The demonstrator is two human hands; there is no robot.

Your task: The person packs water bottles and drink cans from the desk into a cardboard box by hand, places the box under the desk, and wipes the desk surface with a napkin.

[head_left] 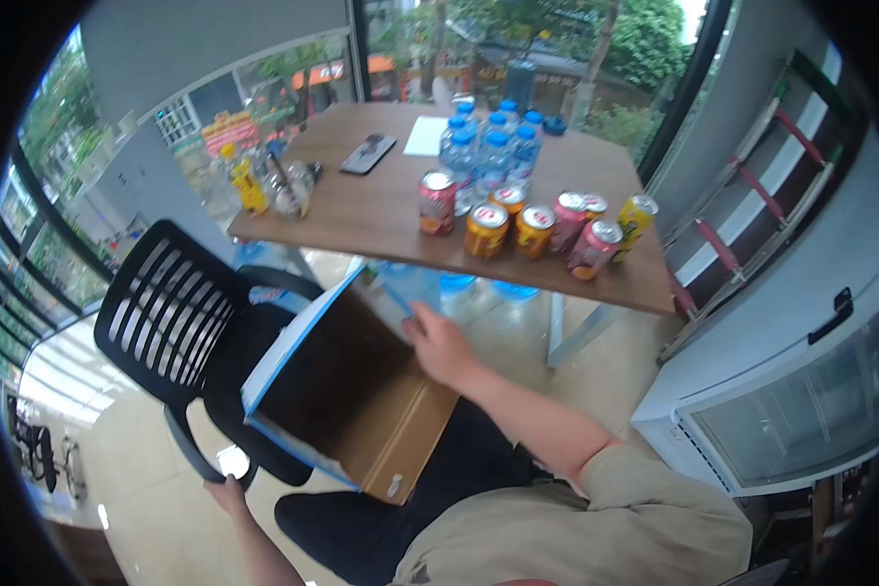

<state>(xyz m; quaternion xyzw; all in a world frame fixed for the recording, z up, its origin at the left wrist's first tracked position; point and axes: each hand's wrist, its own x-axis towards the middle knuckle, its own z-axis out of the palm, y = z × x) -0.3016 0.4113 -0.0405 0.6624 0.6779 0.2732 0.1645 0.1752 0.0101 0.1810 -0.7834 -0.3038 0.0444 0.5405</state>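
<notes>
The right hand [439,344] grasps the rim of an open, tilted cardboard box [391,430], matte brown inside, blue-and-white outside, extending leftward and back toward the person. The left hand [230,493], farther off, clasps the curved armrest [180,430] of a black slat-backed chair [227,322]. Beyond the box, glossy metal cans [486,231] stand along the near edge of a brown wood-grain worktop [332,210].

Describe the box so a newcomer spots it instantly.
Find the wooden table, then the black chair below its left end in view. Overlapping that chair from this angle, with the person's right hand on its edge, is the open box; brown inside and blue edging set it apart from the black chair.
</notes>
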